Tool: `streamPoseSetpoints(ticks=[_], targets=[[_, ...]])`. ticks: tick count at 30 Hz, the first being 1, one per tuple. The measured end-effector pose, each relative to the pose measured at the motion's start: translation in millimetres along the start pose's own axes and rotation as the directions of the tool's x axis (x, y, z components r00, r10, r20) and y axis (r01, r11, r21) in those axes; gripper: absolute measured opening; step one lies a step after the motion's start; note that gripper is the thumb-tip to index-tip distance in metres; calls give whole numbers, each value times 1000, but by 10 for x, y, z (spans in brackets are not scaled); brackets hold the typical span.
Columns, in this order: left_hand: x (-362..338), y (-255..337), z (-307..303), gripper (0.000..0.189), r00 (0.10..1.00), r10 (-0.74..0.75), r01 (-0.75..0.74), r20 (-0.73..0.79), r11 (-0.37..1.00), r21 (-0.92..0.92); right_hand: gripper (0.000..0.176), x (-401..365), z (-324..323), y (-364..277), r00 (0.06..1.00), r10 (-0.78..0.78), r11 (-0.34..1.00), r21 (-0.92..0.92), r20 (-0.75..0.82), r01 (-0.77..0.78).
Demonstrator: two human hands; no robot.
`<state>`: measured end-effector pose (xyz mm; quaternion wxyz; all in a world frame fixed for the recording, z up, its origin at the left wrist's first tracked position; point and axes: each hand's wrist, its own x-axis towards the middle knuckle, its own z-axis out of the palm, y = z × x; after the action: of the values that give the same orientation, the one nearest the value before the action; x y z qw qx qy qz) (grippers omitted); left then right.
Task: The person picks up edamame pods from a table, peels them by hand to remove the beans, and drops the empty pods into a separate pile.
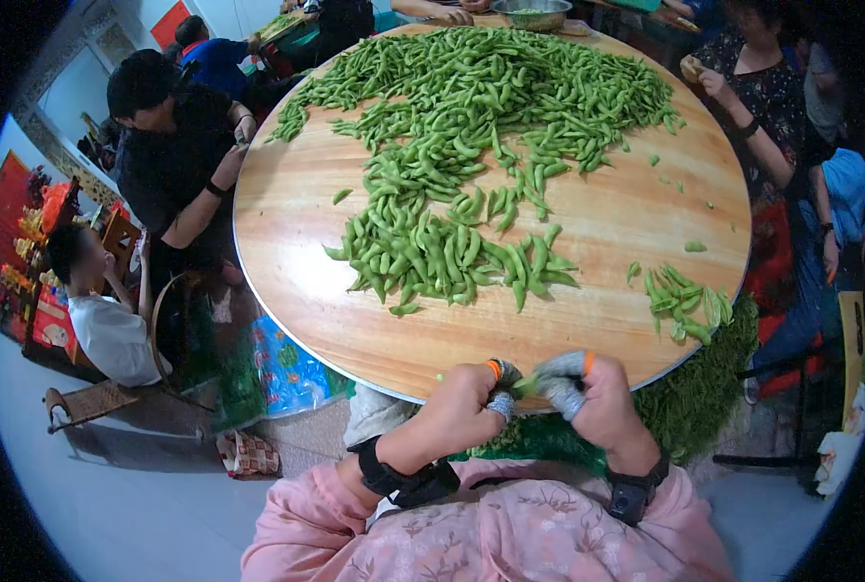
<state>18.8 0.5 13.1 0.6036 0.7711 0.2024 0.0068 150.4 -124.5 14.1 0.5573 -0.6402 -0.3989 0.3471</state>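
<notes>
At the near edge of the round wooden table, my left hand and my right hand face each other. Grey covers with orange bands wrap some of the fingertips. A green edamame pod is pinched between both hands, partly hidden by the fingers. Just beyond lies the near end of a large heap of edamame pods, which stretches to the far side of the table. To the right of my right hand sits a small separate pile of pods, with what look like opened shells among them.
A metal bowl stands at the far edge. People sit around the table, one in black at left and one in a patterned top at right. Green plant waste lies below the right edge. A wicker chair stands at left.
</notes>
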Motion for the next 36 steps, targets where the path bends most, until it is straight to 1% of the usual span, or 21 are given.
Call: streamPoseSetpoints(ticks=[2, 3, 4, 5, 6, 7, 8, 10, 12, 14, 15, 19, 20, 21, 23, 25, 27, 28, 30, 33, 36], targets=[[23, 58, -97, 22, 954, 211, -119, -213, 918, 379, 12, 13, -185, 21, 983, -15, 993, -122, -183, -8], [68, 63, -176, 22, 954, 211, -118, -212, 917, 382, 13, 29, -310, 33, 962, 2, 990, -136, -274, -41], [146, 52, -277, 20, 925, 242, -49, -293, 841, 539, 14, 34, -419, 46, 932, 18, 986, -148, -361, -76], [218, 28, -362, 19, 886, 286, 37, -364, 741, 671, 14, 22, -501, 47, 933, 18, 986, -148, -360, -76], [280, -12, -429, 19, 886, 285, 38, -365, 741, 670, 14, 4, -572, 41, 905, 33, 987, -131, -423, -97], [341, -63, -487, 17, 901, 262, 95, -346, 658, 747, 15, -14, -628, 48, 873, 48, 987, -112, -485, -117], [386, -98, -511, 16, 915, 236, 146, -327, 562, 814, 15, -30, -670, 78, 872, 50, 986, -112, -486, -120], [433, -127, -521, 15, 924, 234, 134, -302, 543, 829, 16, -61, -718, 143, 873, -26, 989, -141, -486, -49], [425, -139, -515, 16, 932, 230, 125, -280, 522, 844, 16, -83, -732, 172, 872, -6, 991, -123, -490, -62], [344, -178, -444, 17, 949, 238, 52, -207, 531, 846, 16, -99, -739, 210, 871, 14, 992, -104, -490, -74], [275, -205, -382, 17, 949, 235, 54, -209, 531, 846, 16, -105, -744, 236, 871, 14, 992, -99, -491, -72], [-132, -243, -46, 22, 939, 322, -120, -123, 641, 758, 16, -118, -766, 292, 866, 11, 993, -96, -501, -68], [-212, -168, -25, 27, 940, 339, -196, -43, 638, 744, 16, -119, -766, 292, 866, 13, 993, -94, -501, -69], [-228, -99, -23, 27, 941, 336, -196, -42, 639, 744, 16, -122, -767, 287, 866, 16, 992, -98, -499, -74], [-186, 13, -65, 29, 884, 468, -325, -6, 622, 712, 16, -116, -753, 280, 868, 20, 992, -102, -496, -81], [17, 115, -186, 32, 864, 504, -331, -21, 598, 730, 15, -102, -714, 261, 882, 16, 988, -128, -471, -87], [276, 254, -313, 25, 836, 549, -330, 11, 487, 809, 15, -109, -654, 232, 887, 36, 991, -99, -460, -92], [404, 267, -358, 25, 833, 553, -335, 15, 483, 809, 14, -114, -624, 215, 894, 56, 993, -71, -444, -98], [670, 170, -431, 15, 860, 491, -341, 139, 350, 873, 15, -125, -568, 264, 906, 26, 996, -71, -422, -62], [890, 71, -431, 9, 849, 506, -347, 153, 315, 884, 14, -118, -491, 245, 909, -6, 999, -40, -417, -12], [912, 130, -414, 11, 871, 463, -333, 163, 315, 888, 13, -97, -407, 183, 934, 38, 995, -76, -355, -69]])
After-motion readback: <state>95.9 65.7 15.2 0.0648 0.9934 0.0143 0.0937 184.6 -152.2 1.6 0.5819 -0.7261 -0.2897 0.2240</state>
